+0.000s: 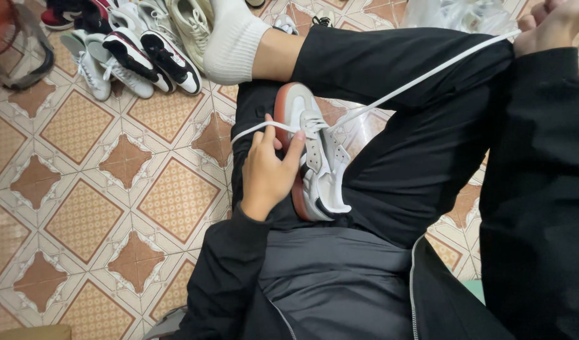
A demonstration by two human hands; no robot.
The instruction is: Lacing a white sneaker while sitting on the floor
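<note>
Dark jacket (340, 283) fills the bottom of the frame, zip running down at lower right. Just above it, centre frame, a sneaker (311, 154) rests on the person's lap – white upper, reddish-brown sole, dark patch near the heel, toe pointing up-frame.

Left hand (267, 170) sits against the sneaker's left side, fingers curled over the sole edge, thumb up by the lace – clamped on the sneaker. One end of a white lace (421, 79) passes just above the fingertips and trails left.

Right hand (550, 25) at the upper right corner, partly cut by the frame edge. It is closed on the other lace end, which runs taut in a long diagonal from the eyelets up to it. Exact finger grip cannot be made out.

Crossed leg in black trousers (396, 69) lies across the upper middle, white sock (236, 41) at top centre. Pile of other shoes (135, 53) on the tiled floor (81, 189) at upper left; clear plastic bags (459, 12) at top right.

Risks, as judged:
- Long pull on one end could leave the two ends uneven, the short left end slipping back through its eyelet.
- Sneaker is steadied by one hand only on a sloping thigh; a hard tug could roll it off toward the floor.
- The taut lace crosses the trouser leg and may drag or snag there.
- Lace looks flat; it could twist in the eyelets.
</note>
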